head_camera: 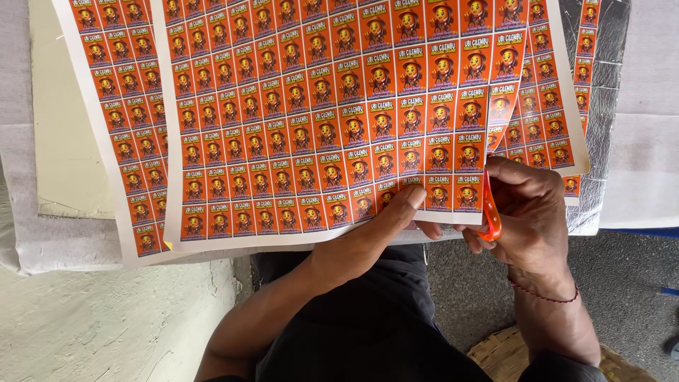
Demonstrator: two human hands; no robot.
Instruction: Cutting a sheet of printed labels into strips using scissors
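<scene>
I see the top sheet of orange labels [332, 120] lying flat in the middle of the view, its long axis running from about 11 o'clock to 5 o'clock, its lower edge overhanging the table edge toward me. The left hand [385, 223] comes in from 7 o'clock and presses its fingertips on that lower edge, fingers curled down onto the paper without closing around it. The right hand [527, 212] sits at 4 o'clock from the sheet's centre, closed around the orange handle of a pair of scissors [489, 209]; the blades point toward 12 o'clock along the sheet's right margin, though I cannot make them out. The right hand is nearer that margin. I count three sheets: this one, one sheet beneath on the left [113, 106], and one sheet at 2 o'clock [559, 106]. Under them are silvery foil [601, 71] and grey cloth [647, 141]. A woven basket [506, 350] shows at 5 o'clock.
</scene>
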